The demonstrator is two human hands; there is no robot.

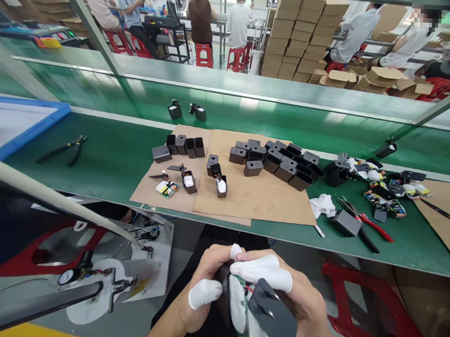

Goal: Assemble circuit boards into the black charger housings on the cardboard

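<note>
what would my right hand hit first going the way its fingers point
Likely the left hand, which it seems to touch: the right hand points its fingers left over the black housing.

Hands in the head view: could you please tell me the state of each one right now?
Left hand: closed, holding the housing.
Right hand: closed, holding the same housing.

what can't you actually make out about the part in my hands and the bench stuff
Head view only:
black housing: lower end cut off by the bottom edge.
its white insert: mostly covered by left hand and right hand.
circuit board on the cardboard: too small to read.
</note>
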